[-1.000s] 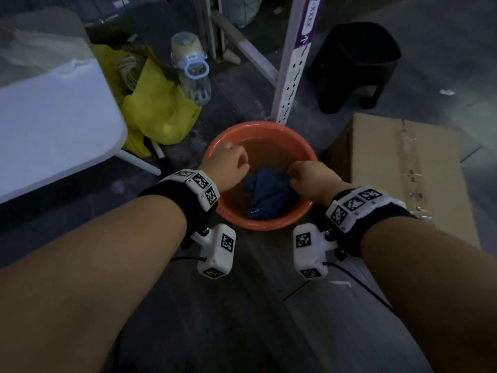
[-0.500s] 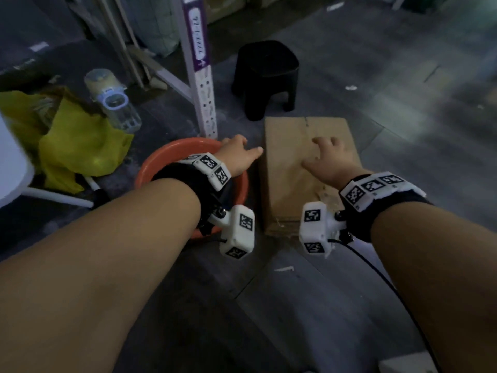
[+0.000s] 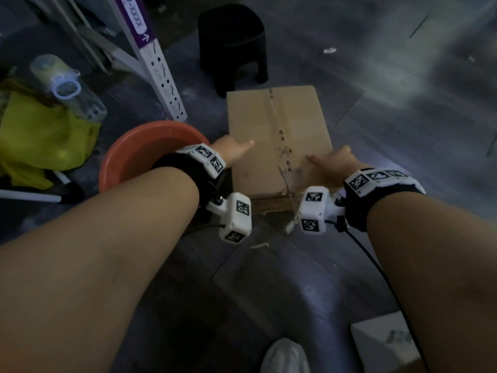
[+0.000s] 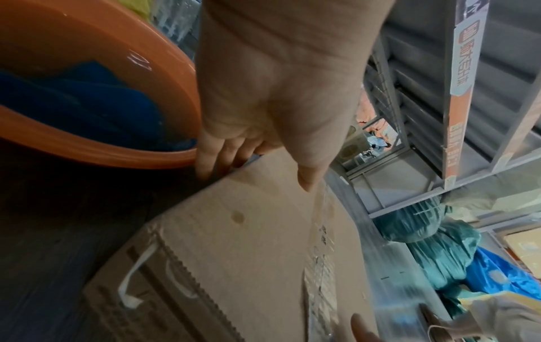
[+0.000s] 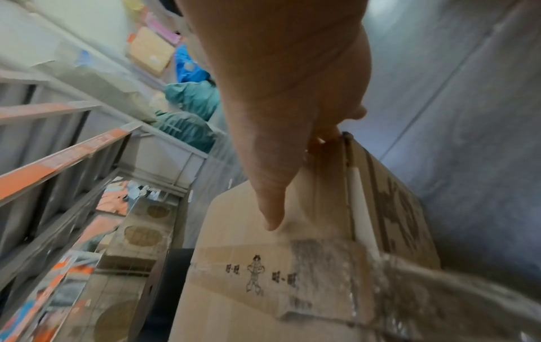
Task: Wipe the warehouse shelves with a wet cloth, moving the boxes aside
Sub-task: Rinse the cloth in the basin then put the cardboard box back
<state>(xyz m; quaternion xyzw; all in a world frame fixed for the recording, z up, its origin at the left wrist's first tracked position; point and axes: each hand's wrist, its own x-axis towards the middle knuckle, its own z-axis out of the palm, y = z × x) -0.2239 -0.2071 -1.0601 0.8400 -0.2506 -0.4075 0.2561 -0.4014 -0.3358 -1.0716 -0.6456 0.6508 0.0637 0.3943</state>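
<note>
A taped brown cardboard box (image 3: 279, 125) lies flat on the dark floor. My left hand (image 3: 231, 152) is at its left edge: in the left wrist view the thumb lies over the box top (image 4: 249, 243) and the straight fingers (image 4: 210, 157) reach down the side, between box and basin. My right hand (image 3: 333, 162) is at the right edge, thumb on top and fingers (image 5: 324, 134) bent over the edge of the box (image 5: 263, 289). The blue cloth (image 4: 82, 104) lies in the orange basin (image 4: 117, 159), which stands just left of the box; my left arm hides the cloth in the head view.
The orange basin (image 3: 126, 154) touches the foot of a white shelf upright (image 3: 158, 65). A black stool (image 3: 234, 41) stands behind the box. A yellow bag (image 3: 40, 130) and a clear bottle (image 3: 67, 87) lie at the left. A white box (image 3: 384, 343) and my shoe (image 3: 285, 356) are near me.
Both hands left the cloth in the basin and swung right to the cardboard box. They now sit at its left and right edges, the right fingers bent over the edge.
</note>
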